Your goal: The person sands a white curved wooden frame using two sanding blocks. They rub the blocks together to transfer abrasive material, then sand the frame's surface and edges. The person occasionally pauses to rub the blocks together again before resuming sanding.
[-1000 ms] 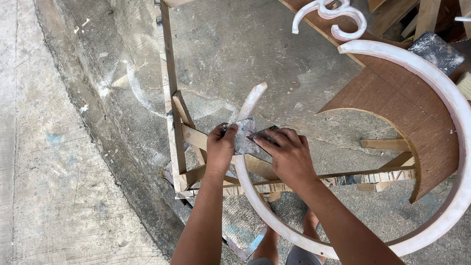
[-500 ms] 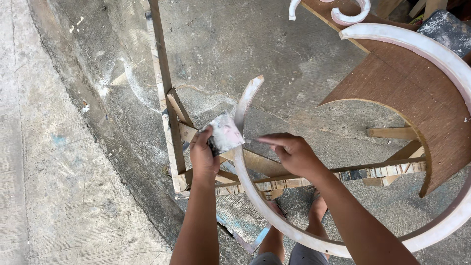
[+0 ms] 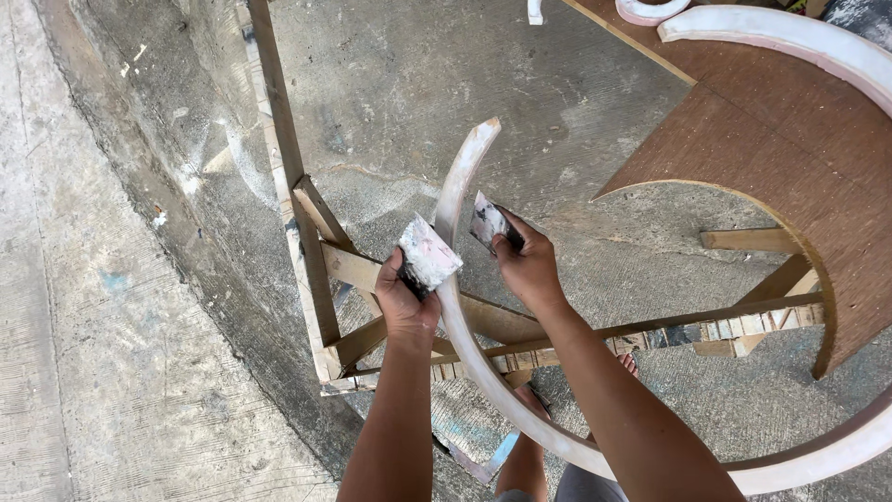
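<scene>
nearest the camera, two bare forearms come up from 6 o'clock, with a foot in a sandal [image 3: 537, 402] showing between them on the concrete floor [image 3: 390, 84]. the left hand [image 3: 406, 299] is closed around the handle of a putty scraper [image 3: 428, 254], whose flat blade is smeared pale pink and white and tilts up toward 1 o'clock; the blade's edge lies against the left side of the curved white strip [image 3: 462, 186]. the right hand [image 3: 529, 265], just to the 3 o'clock side of that strip, is closed on a second scraper [image 3: 487, 221], a smaller smeared blade pinched between thumb and fingers and held just beside the strip; whether it touches i cannot tell. the strip itself sweeps from its free tip at 12 o'clock down between the hands, then curls round at 5 o'clock into a large ring. under it sits a rough wooden frame [image 3: 316, 270] of slats, running to 11 o'clock. farther off, at 2 o'clock, a brown curved board [image 3: 771, 139] lies with another white arc [image 3: 790, 37] on top.
</scene>
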